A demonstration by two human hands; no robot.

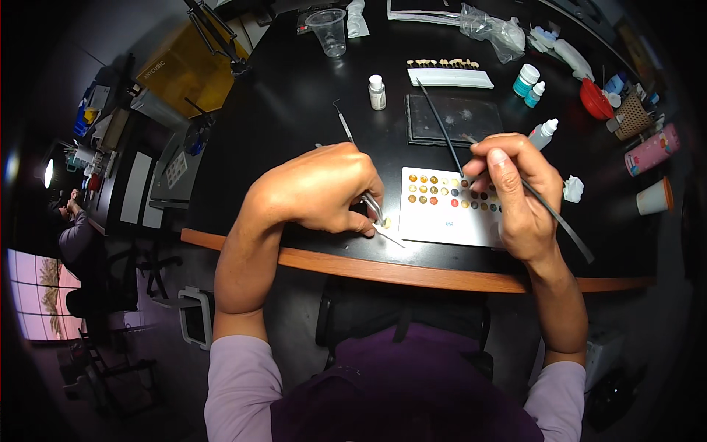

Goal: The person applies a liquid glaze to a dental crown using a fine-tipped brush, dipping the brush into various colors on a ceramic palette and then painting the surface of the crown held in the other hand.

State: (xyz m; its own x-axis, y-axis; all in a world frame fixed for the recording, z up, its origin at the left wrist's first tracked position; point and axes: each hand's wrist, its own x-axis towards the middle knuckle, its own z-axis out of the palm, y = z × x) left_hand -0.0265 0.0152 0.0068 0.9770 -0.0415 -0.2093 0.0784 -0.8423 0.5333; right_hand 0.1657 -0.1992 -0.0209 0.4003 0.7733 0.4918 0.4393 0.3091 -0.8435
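My left hand (317,188) is closed around metal tweezers (374,208) near the desk's front edge. At their tips is a small yellowish piece (387,222), apparently a dental crown. Directly right of it lies a white palette (451,227) with rows of brown, yellow, red and dark colour dots. Above the palette's right part, my right hand (524,191) grips a slim dark tool (563,223) with a flattened pale end, its kind unclear. A thin dark brush (440,121) slants from the white holder down toward the palette; whether my fingers touch it is unclear.
Behind the palette lies a dark slab (453,121), then a white holder (451,78) with several tooth-shaped samples. Small bottles (377,93) and a clear cup (329,37) stand farther back. A hooked probe (344,124) lies beyond my left hand. At right are a paper cup (654,197) and crumpled tissue (573,189).
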